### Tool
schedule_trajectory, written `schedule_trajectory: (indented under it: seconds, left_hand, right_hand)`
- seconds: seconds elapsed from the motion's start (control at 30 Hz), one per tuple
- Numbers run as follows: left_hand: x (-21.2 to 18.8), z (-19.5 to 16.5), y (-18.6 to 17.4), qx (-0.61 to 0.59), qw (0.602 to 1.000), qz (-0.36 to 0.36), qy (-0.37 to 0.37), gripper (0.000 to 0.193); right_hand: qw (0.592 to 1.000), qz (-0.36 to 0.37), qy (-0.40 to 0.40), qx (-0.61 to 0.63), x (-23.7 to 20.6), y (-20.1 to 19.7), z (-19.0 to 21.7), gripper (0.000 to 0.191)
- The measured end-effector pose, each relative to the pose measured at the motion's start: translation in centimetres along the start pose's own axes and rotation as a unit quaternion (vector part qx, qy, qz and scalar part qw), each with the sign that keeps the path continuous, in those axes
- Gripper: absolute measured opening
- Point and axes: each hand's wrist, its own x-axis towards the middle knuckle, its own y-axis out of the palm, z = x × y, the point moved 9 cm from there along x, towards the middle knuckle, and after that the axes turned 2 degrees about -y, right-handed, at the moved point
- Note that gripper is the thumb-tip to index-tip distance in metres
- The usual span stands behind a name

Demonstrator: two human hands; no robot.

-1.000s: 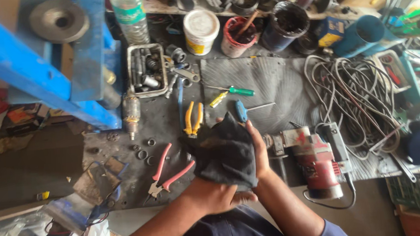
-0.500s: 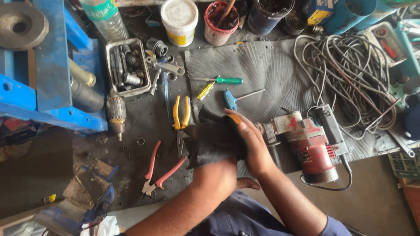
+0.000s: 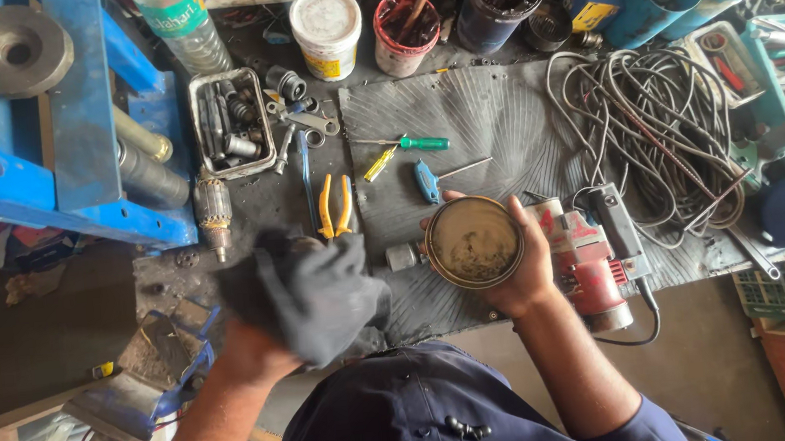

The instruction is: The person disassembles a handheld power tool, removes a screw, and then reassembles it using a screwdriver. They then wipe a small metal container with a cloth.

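- Two hands apart: right hand (image 3: 529,270) fingers curl around round tin lid (image 3: 473,241), face up, near mat's front edge.
- Left hand (image 3: 253,348) bunches dark rag (image 3: 309,292), fingers hidden, just left of lid.

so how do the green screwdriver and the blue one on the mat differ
The green screwdriver lies nearly level, its handle to the right; the blue screwdriver slants, its handle to the left. The green one has a slimmer handle; the blue one's is stubbier. The blue one lies nearer the right hand. Both rest loose on the ribbed mat.
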Motion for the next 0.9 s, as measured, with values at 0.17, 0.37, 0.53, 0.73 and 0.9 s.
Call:
schedule_trajectory:
  seconds: [0.17,0.37,0.53,0.73,0.9]
  left_hand:
    - [0.0,3.1,-1.4,-0.213,0.940,-0.141,-0.227,0.022]
    - [-3.1,6.0,4.1,-0.554,0.683,-0.165,-0.446,0.023]
    - [-4.5,6.5,9.2,-0.723,0.426,-0.112,-0.533,0.024]
    - [-4.8,5.9,8.4,-0.655,0.484,-0.228,-0.534,0.026]
    - [-2.0,5.6,1.4,-0.387,0.768,-0.292,-0.420,0.028]
  right_hand:
    - [0.996,0.056,0.032,0.063,-0.6,1.3,-1.1,0.082]
    - [0.990,0.077,0.045,0.107,-1.2,1.3,-0.8,0.082]
    - [0.998,0.036,0.028,0.046,-2.0,0.1,-0.4,0.087]
    - [0.996,0.054,0.029,0.060,-2.9,-0.7,-0.5,0.087]
    - [0.995,0.059,0.036,0.074,-3.4,-1.1,-0.6,0.087]
